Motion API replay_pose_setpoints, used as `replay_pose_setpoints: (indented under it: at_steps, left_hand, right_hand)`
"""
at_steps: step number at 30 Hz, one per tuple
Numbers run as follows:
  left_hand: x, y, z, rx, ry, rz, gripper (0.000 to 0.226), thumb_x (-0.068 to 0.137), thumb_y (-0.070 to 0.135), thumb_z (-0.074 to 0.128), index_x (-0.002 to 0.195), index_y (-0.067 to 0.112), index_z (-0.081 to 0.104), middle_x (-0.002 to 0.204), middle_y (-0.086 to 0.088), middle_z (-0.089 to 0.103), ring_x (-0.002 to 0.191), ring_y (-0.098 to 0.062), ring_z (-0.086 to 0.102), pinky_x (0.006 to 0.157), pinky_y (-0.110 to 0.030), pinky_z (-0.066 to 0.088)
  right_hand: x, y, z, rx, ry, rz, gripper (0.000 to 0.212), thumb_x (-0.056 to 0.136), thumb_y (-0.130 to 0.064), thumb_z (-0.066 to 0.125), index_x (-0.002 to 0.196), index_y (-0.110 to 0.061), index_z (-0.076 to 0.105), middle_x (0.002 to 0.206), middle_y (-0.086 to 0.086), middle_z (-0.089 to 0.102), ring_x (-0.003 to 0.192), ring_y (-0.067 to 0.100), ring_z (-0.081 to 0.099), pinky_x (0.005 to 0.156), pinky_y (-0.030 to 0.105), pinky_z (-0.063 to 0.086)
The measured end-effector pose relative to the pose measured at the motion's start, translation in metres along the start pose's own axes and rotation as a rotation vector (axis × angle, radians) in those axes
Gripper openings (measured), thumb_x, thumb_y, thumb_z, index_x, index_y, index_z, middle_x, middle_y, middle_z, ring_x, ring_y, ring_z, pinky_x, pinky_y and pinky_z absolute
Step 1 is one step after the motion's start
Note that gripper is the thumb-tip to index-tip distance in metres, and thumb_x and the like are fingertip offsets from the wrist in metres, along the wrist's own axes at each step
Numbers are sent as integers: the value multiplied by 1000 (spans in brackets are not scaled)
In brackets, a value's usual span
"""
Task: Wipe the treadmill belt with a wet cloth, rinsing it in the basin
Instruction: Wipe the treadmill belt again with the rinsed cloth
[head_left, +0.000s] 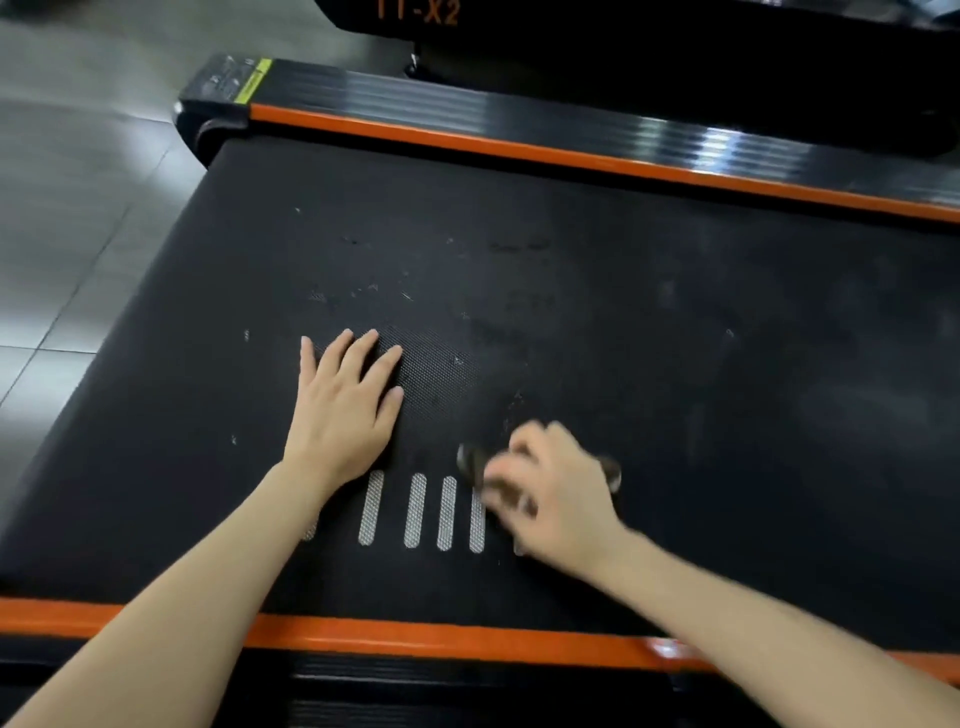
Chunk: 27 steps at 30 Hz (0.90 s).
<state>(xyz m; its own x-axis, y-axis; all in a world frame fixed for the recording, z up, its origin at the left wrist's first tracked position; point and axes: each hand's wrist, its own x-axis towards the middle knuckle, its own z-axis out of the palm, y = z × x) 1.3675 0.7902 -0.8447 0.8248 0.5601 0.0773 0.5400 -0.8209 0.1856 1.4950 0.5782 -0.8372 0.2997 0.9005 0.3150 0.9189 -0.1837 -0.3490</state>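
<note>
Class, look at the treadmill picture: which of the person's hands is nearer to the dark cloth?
Right. The right hand grips the cloth on the belt; the left hand lies flat on the belt, apart from the cloth, to its left.

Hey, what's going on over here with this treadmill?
A person is cleaning the treadmill belt by hand. The left hand lies flat on the belt, fingers spread, apparently as a brace. The right hand, blurred with motion, grips a dark cloth and rubs it over the belt beside the row of white stripes. Pale scuffs show further up, so more probably needs wiping. No basin is in view.
</note>
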Motion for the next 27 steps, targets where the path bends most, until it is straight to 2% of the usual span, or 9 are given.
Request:
replay_pose_setpoints:
  at_steps: [4, 8, 10, 12, 16, 18, 20, 24, 27]
  left_hand:
    - [1, -1, 6, -4, 4, 0, 55, 93, 41, 28, 135, 15, 52, 141, -14, 47, 136, -35, 33, 114, -58, 15]
    - [1, -1, 8, -6, 23, 1, 52, 93, 39, 31, 134, 15, 53, 139, -13, 49, 135, -34, 35, 114, -58, 16]
    - [1, -1, 9, -11, 33, -2, 52, 93, 39, 31, 134, 16, 53, 139, -12, 48, 136, -33, 34, 114, -58, 16]
    - [1, -2, 9, -15, 37, -4, 51, 93, 39, 32, 134, 17, 53, 139, -12, 48, 136, -33, 33, 114, -57, 16]
    - [3, -3, 10, -26, 24, 7, 50, 92, 39, 33, 133, 18, 54, 139, -12, 49, 135, -34, 34, 113, -59, 18]
    - [3, -5, 10, -24, 15, 9, 51, 92, 39, 33, 132, 17, 55, 139, -12, 49, 135, -34, 34, 113, -59, 18]
    - [2, -4, 10, -22, 7, 7, 51, 93, 40, 33, 133, 17, 55, 139, -11, 49, 136, -34, 34, 113, -58, 17]
    - [2, -3, 5, -46, 43, -1, 49, 92, 39, 34, 128, 17, 59, 134, -11, 52, 131, -33, 40, 113, -57, 20]
    - [24, -6, -6, -32, 156, 17, 42, 87, 33, 38, 107, 14, 69, 116, -13, 61, 111, -32, 52, 108, -52, 28]
  right_hand:
    - [24, 23, 2, 15, -86, -265, 16, 81, -37, 63, 87, -23, 67, 86, 2, 56, 74, 20, 48, 54, 29, 43]
    - [131, 79, 17, -173, 145, 169, 28, 85, -45, 52, 94, -23, 68, 92, 5, 57, 87, 27, 54, 62, 32, 45]
    - [174, 97, 24, -226, 146, 406, 26, 90, -41, 54, 105, -23, 65, 104, 6, 56, 99, 28, 51, 66, 31, 39]
    - [188, 91, 31, -222, 135, 479, 24, 92, -39, 54, 106, -23, 64, 107, 5, 55, 100, 28, 49, 67, 31, 40]
    - [120, 31, 35, -36, 76, 94, 21, 83, -38, 56, 86, -20, 66, 88, 4, 55, 81, 25, 51, 57, 29, 40]
    - [73, 17, 21, 60, -66, -133, 17, 79, -35, 60, 89, -22, 65, 89, 2, 54, 79, 20, 49, 56, 27, 41]
    - [62, 39, 7, 33, -94, -215, 17, 78, -34, 64, 91, -23, 65, 90, 1, 56, 79, 19, 49, 58, 27, 43]
    - [113, 97, 4, -110, 127, 123, 26, 84, -41, 54, 89, -20, 69, 84, 0, 58, 76, 21, 53, 51, 31, 48]
    - [136, 106, 15, -138, 172, 236, 21, 84, -36, 59, 90, -19, 69, 84, 1, 58, 76, 22, 54, 52, 28, 43]
